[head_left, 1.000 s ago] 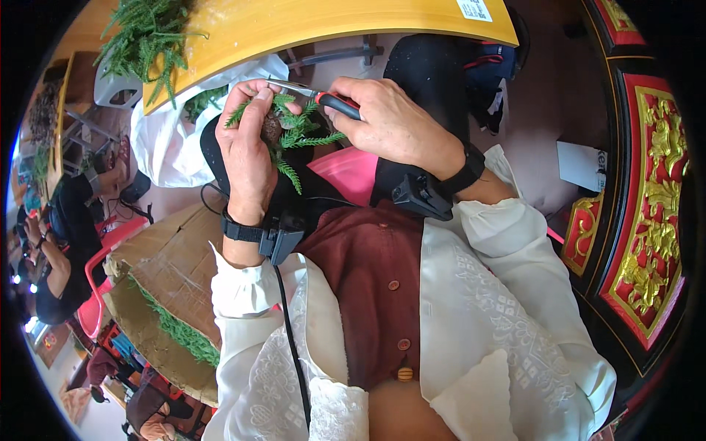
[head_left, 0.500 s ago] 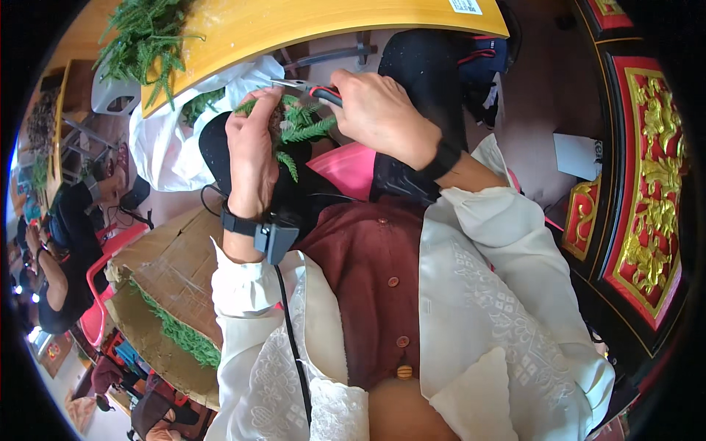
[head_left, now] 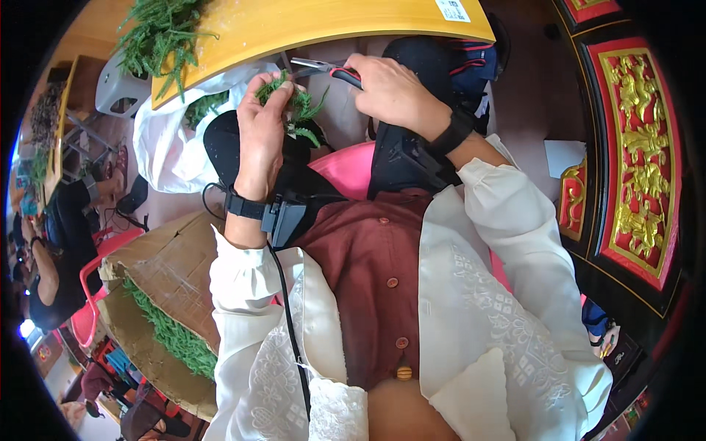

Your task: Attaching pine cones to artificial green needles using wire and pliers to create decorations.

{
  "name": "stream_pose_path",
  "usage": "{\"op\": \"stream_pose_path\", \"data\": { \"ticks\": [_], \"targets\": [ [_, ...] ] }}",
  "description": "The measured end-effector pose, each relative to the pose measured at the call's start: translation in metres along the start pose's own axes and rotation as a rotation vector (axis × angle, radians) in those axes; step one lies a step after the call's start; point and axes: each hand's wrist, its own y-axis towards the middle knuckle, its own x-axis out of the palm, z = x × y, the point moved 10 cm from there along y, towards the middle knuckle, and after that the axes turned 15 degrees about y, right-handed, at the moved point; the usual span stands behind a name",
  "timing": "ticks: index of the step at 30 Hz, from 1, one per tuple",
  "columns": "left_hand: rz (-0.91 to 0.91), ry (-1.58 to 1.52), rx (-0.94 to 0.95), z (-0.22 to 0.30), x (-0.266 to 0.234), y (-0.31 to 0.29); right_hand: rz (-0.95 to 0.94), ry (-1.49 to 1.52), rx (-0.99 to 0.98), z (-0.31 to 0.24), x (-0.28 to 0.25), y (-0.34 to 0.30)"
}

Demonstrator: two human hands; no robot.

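My left hand (head_left: pixel 259 136) pinches a green artificial pine sprig (head_left: pixel 304 112) above my left knee, its needles fanning out to the right of the fingers. A pair of long-nose pliers (head_left: pixel 343 74) with red and black handles is gripped in my right hand (head_left: pixel 401 94). The metal jaws point left and look parted, just above and right of my left fingertips. Whether they touch the sprig I cannot tell. Below the left hand hangs a white plastic bag (head_left: pixel 163 151) with more greenery inside.
A yellow table (head_left: pixel 323 18) spans the top, with a pile of pine sprigs (head_left: pixel 158 40) at its left. An open cardboard box (head_left: pixel 158 250) of greenery stands at my left. Carved red and gold panels (head_left: pixel 640 169) line the right. Other people sit at the far left.
The pliers and my right hand have shifted right, away from the sprig, and the jaws have opened wider. My left hand has moved slightly right, turning the sprig.
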Motion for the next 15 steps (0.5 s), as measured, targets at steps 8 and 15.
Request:
{"op": "stream_pose_path", "data": {
  "ticks": [8,15],
  "targets": [
    [-0.019,0.187,0.224,0.029,0.01,-0.01,-0.398,0.627,0.163,0.004,0.034,-0.011],
    [0.004,0.11,0.09,0.03,0.005,-0.011,-0.359,0.639,0.177,0.01,0.033,-0.013]
  ]
}}
